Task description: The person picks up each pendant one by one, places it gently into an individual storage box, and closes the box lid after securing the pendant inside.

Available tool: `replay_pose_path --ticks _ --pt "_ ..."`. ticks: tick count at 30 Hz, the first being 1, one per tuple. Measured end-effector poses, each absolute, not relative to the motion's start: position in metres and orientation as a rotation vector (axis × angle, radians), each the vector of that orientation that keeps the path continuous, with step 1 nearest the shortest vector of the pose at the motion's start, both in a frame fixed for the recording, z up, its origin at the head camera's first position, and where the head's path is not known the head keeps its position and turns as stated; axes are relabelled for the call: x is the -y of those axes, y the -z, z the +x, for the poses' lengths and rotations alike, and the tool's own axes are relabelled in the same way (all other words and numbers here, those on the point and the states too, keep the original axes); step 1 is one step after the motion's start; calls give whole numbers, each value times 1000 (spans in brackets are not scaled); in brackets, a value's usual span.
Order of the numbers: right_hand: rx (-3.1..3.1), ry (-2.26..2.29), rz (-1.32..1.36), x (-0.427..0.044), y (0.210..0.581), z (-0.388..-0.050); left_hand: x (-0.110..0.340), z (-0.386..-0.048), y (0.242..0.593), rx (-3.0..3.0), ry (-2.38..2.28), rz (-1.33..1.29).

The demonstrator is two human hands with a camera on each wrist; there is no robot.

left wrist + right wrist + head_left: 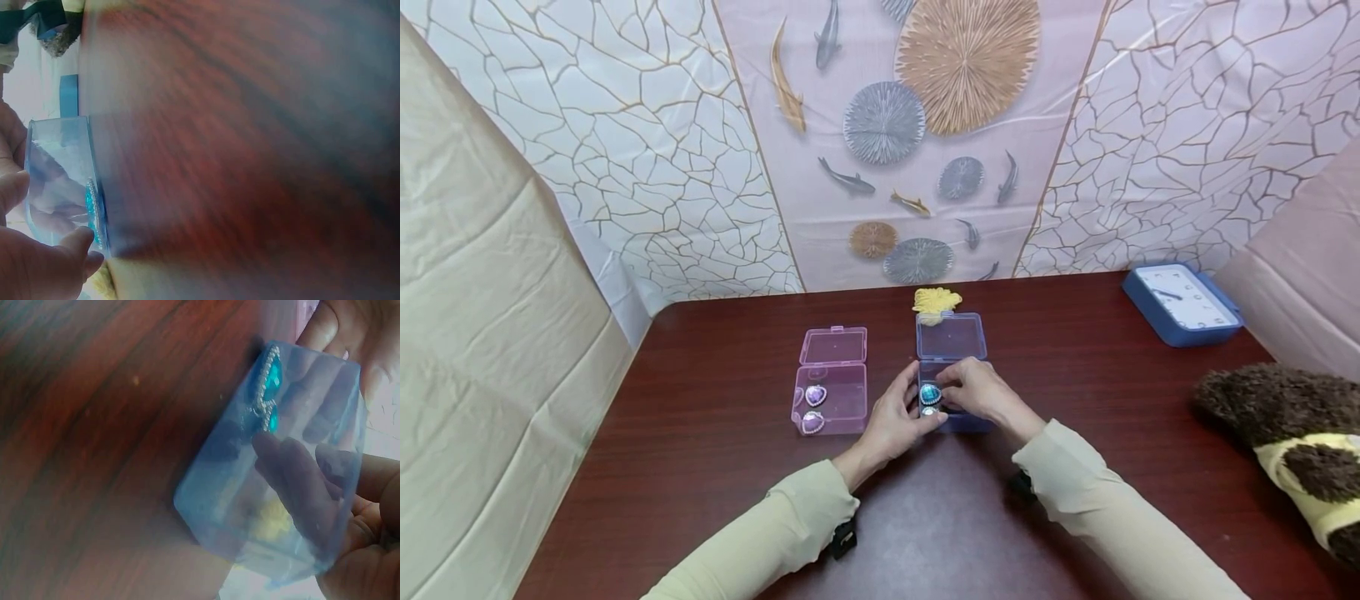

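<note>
A clear blue plastic box (pixel 966 424) stands on the table with its lid (pixel 951 337) raised at the back. My left hand (pixel 891 421) holds its left side, thumb across the front. Inside lie two teal gem charms with sparkly rims; the upper teal gem (pixel 930 393) shows fully, while the lower gem (pixel 929 411) is partly covered by the left thumb. My right hand (pixel 977 389) reaches into the box from the right. In the right wrist view its fingertips touch or nearly touch a teal gem (pixel 273 420), with no pinch visible.
An open pink plastic box (pixel 846 400) holding purple gem charms (pixel 816 395) stands to the left. Behind the blue box lies yellow yarn (pixel 936 300). A blue clock (pixel 1183 304) stands at the back right, and a brown plush toy (pixel 1277 408) lies at the right edge.
</note>
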State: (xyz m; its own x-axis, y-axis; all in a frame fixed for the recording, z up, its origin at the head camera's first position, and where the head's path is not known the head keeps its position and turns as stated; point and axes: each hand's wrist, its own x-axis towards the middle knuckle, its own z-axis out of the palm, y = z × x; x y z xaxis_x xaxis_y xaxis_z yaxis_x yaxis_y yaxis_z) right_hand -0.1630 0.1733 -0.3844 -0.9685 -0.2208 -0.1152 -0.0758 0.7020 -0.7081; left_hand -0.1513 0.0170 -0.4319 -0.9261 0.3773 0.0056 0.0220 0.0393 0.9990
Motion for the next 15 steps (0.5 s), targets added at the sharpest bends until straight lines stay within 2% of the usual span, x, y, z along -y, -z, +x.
replay_pose_path --ticks 5,9,12,15 --pt "-2610 1482 -177 -193 378 -164 -18 -151 432 -2059 -1982 411" --pt "-2503 1873 46 -216 378 -171 -18 -151 430 -2090 -1948 383" --pt "-2478 1959 229 -229 381 -177 -17 -150 429 -2109 -1928 363" --pt "-2464 1885 285 -235 387 -183 -18 -150 429 -2109 -1922 354"
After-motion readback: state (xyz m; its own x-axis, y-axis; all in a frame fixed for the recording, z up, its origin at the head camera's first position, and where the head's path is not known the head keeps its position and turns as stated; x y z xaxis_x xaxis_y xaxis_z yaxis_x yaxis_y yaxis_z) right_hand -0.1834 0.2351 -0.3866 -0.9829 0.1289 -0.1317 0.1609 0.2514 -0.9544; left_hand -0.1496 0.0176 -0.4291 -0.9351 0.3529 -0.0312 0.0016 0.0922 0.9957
